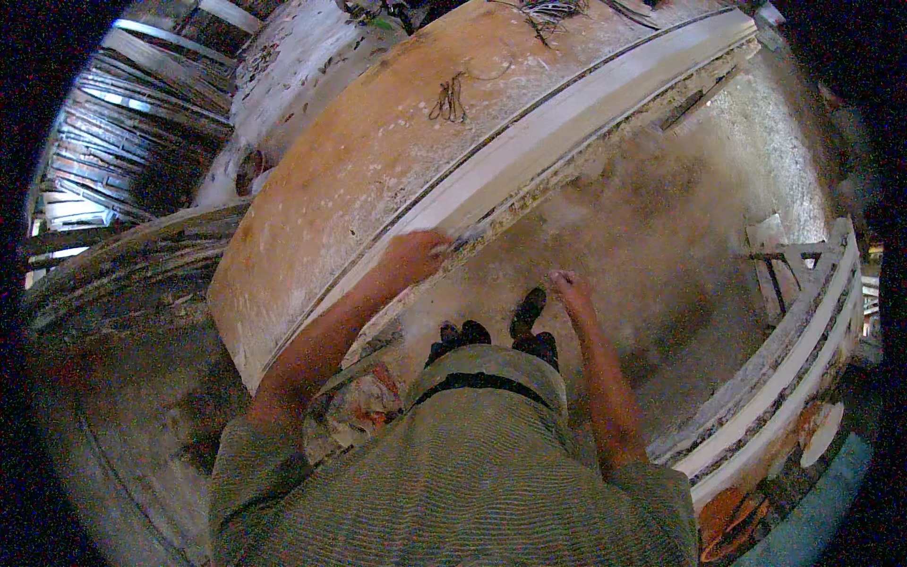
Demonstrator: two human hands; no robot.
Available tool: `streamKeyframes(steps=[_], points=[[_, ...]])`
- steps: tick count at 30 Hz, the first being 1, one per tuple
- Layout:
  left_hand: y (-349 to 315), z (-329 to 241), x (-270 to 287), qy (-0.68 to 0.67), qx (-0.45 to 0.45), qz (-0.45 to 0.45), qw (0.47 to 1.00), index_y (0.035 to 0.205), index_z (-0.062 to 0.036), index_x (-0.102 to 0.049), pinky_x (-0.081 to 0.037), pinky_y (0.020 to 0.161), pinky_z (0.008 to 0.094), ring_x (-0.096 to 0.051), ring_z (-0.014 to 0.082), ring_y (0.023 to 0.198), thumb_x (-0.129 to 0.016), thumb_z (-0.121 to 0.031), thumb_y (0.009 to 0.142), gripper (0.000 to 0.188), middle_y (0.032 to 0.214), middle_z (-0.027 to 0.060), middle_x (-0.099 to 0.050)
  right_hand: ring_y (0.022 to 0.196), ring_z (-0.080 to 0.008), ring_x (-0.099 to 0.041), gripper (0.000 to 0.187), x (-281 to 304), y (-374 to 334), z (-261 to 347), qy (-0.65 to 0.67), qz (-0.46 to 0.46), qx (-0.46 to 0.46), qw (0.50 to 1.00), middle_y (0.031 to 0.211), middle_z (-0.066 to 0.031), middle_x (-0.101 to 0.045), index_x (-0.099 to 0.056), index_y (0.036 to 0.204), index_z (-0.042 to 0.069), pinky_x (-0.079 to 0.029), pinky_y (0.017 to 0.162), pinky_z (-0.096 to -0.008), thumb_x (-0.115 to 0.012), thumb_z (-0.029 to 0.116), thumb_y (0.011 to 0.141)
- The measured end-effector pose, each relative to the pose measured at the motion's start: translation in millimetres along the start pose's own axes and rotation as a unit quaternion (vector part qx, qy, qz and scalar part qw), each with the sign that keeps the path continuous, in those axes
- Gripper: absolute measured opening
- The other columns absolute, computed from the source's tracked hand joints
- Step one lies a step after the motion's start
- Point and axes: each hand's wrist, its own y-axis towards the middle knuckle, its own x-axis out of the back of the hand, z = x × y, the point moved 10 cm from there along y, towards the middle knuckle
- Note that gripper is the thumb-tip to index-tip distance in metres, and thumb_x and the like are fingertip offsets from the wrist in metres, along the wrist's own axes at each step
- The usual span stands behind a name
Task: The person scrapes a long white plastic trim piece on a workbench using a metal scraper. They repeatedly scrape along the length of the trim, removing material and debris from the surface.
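A large upturned orange-brown boat hull (pixel 350 142) lies diagonally before me, with a pale band (pixel 529 142) along its near edge. My left hand (pixel 416 257) is over that band at its lower rim, fingers curled and closed. A small pale bit shows at its fingertips; whether it holds something is too blurred to tell. My right hand (pixel 570 285) hangs in the air over the dusty floor (pixel 605 227), apart from the hull. Its fingers are bent together, and anything between them is too small to name.
A thin tangled cord (pixel 450 99) lies on the hull. Another hull with white and dark stripes (pixel 765 406) curves along the right. Stacked slats (pixel 142 123) stand at the far left. My shoes (pixel 529 312) are on the floor, near crumpled litter (pixel 364 402).
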Motion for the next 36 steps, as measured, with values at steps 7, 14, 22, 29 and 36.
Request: streamKeyframes(steps=[7,14,22,29,36], points=[[172,-91,12,-0.049,-0.038,-0.066,0.996,0.119,-0.0150,-0.068,-0.054,0.091,0.0473,-0.064,0.0328,0.113,-0.062,-0.037,0.086,0.040,0.121,0.0120,-0.069,0.098,-0.0208,-0.068,0.042,-5,17,41,-0.111,0.007,0.051,0.992,0.112,-0.0111,-0.071,-0.067,0.121,0.001,-0.052,0.083,-0.0344,-0.064,0.036,0.098],[-18,12,-15,-0.288,0.152,-0.011,0.945,0.131,-0.0033,-0.062,-0.054,0.084,0.0437,-0.067,0.0268,0.101,-0.060,-0.035,0.099,0.045,0.121,0.0168,-0.068,0.102,-0.0245,-0.066,0.045,-40,19,68,0.112,0.081,-0.021,0.990,0.122,-0.0113,-0.068,-0.061,0.130,0.005,-0.052,0.089,-0.0385,-0.060,0.037,0.099],[-19,27,-62,-0.355,0.176,-0.038,0.917,0.134,-0.0019,-0.054,-0.049,0.098,0.0441,-0.063,0.0352,0.114,-0.057,-0.033,0.100,0.046,0.125,0.0229,-0.062,0.098,-0.0229,-0.065,0.038,-58,31,71,0.240,0.043,-0.075,0.967,0.118,-0.0087,-0.066,-0.061,0.125,0.005,-0.053,0.089,-0.0376,-0.054,0.033,0.101],[208,-76,-38,-0.306,0.086,-0.053,0.947,0.140,-0.0048,-0.052,-0.046,0.103,0.0488,-0.061,0.0426,0.118,-0.054,-0.036,0.096,0.054,0.131,0.0274,-0.061,0.108,-0.0253,-0.062,0.041,-38,97,103,0.359,0.041,0.018,0.932,0.120,-0.0076,-0.064,-0.056,0.128,0.007,-0.053,0.094,-0.0413,-0.044,0.038,0.104],[109,-36,-39,-0.255,0.060,-0.140,0.955,0.145,-0.0068,-0.048,-0.047,0.103,0.0479,-0.061,0.0429,0.119,-0.054,-0.030,0.099,0.051,0.133,0.0256,-0.060,0.105,-0.0265,-0.063,0.036,-8,121,138,0.539,0.016,-0.014,0.842,0.116,-0.0095,-0.065,-0.059,0.124,0.009,-0.054,0.092,-0.0410,-0.049,0.038,0.103]])
